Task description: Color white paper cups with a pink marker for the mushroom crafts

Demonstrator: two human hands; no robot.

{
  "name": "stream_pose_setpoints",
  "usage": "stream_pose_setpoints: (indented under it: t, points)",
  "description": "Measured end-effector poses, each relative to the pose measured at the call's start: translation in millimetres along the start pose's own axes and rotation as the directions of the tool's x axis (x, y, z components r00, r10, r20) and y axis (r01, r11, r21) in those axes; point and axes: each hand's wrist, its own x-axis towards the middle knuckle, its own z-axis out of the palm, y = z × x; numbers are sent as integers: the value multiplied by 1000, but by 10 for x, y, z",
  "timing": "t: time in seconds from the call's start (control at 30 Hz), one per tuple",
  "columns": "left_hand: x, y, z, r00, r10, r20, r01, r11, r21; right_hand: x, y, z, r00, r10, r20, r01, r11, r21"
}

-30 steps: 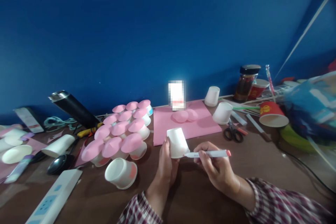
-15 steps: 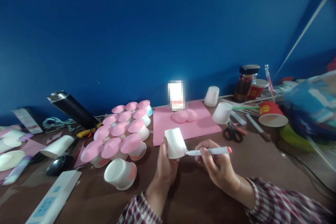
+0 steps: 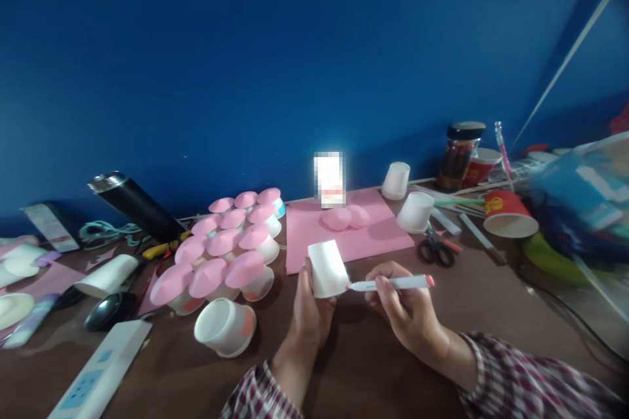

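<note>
A: Which object does the left hand [image 3: 310, 314] support?
B: A white paper cup [image 3: 328, 268], tilted, raised above the brown table [image 3: 378, 366] at the center of the near area. The fingers curl around the cup's left side and lower part; those behind it are partly hidden.

A: And the right hand [image 3: 400, 308]?
B: It pinches a white marker [image 3: 403, 283] between thumb and fingers. The marker lies nearly level, its reddish tip to the left at the cup's lower right edge, its red end to the right. Whether tip and cup actually touch cannot be told.

A: What occupies the area left of the hands?
B: Twelve cups topped with pink paper cones [image 3: 223, 242], set in four rows of three. Just on their near side is an uncapped cup [image 3: 226, 327] bearing an orange-red patch. Farther left are a black flask [image 3: 137, 206], leaning, and, nearer, a white power strip [image 3: 101, 370].

A: What lies beyond the held cup?
B: A pink sheet [image 3: 302, 242] carrying two overlapping pink paper pieces [image 3: 338, 217]; a pixelated bright object [image 3: 330, 180] stands at its far edge, before the blue wall [image 3: 314, 59].

A: And to the right?
B: Two inverted white cups [image 3: 415, 212], black-handled scissors [image 3: 436, 251] near them, a red cup [image 3: 510, 215] lying on its side, and a dark-lidded jar [image 3: 460, 156] farther back.
</note>
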Motion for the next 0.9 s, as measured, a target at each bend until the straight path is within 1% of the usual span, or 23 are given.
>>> stream_pose_setpoints:
  t: [0.07, 0.2, 0.27, 0.33, 0.4, 0.47, 0.53, 0.63, 0.9]
  points:
    - [5, -2, -4, 1000, -4, -1, 4, 1000, 1, 4, 16, 18, 1000, -4, -29, 5, 999, 46]
    - [20, -3, 3, 999, -9, 40, 9, 1000, 0, 24, 9, 44, 996, 5, -92, 9, 988, 155]
    - [23, -2, 7, 998, -29, 55, 29, 1000, 10, 25, 0, 41, 994, -11, -104, 28, 986, 164]
    - [21, 1, 10, 995, -69, 70, 68, 997, 22, 15, -13, 26, 995, -63, -80, 71, 991, 110]
    - [13, 5, 12, 991, -105, 78, 104, 994, 23, 3, -35, 2, 991, -133, -20, 133, 991, 1]
    - [5, 10, 17, 991, -114, 73, 114, 993, 7, -4, -68, -20, 978, -203, 43, 206, 972, -114]
    - [0, 13, 25, 992, -108, 66, 109, 994, -10, -1, -102, -32, 963, -260, 78, 270, 944, -187]
    - [1, 15, 37, 990, -116, 76, 116, 993, -1, 17, -140, -26, 949, -302, 94, 316, 921, -230]
    - [0, 5, 33, 990, -127, 64, 125, 991, 46, 38, -168, -18, 933, -325, 157, 355, 903, -243]
